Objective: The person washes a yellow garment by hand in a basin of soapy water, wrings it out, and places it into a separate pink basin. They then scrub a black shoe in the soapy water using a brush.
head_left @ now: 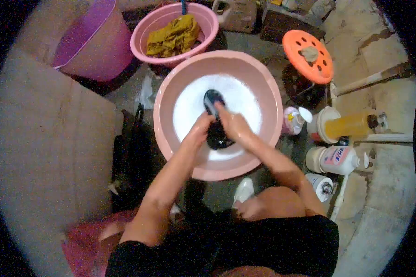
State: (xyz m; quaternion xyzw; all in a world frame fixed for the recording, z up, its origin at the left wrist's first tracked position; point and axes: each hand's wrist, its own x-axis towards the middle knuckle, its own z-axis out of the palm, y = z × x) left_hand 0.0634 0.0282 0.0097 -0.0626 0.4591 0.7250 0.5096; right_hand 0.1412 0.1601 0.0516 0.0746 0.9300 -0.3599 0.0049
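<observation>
A large pink basin holds white, foamy water. Over the foam, my left hand and my right hand are close together on a wet, bunched black cloth. One smooth, shiny part of the cloth sticks up beyond my fingers, and another hangs below them with a small white mark. Both hands look closed around its middle, though my fingertips are partly hidden in it.
A smaller pink tub with a mustard-yellow garment stands behind. A purple bucket is at upper left. An orange perforated lid, a yellow-liquid bottle and a white bottle line the right. My white shoe is below the basin.
</observation>
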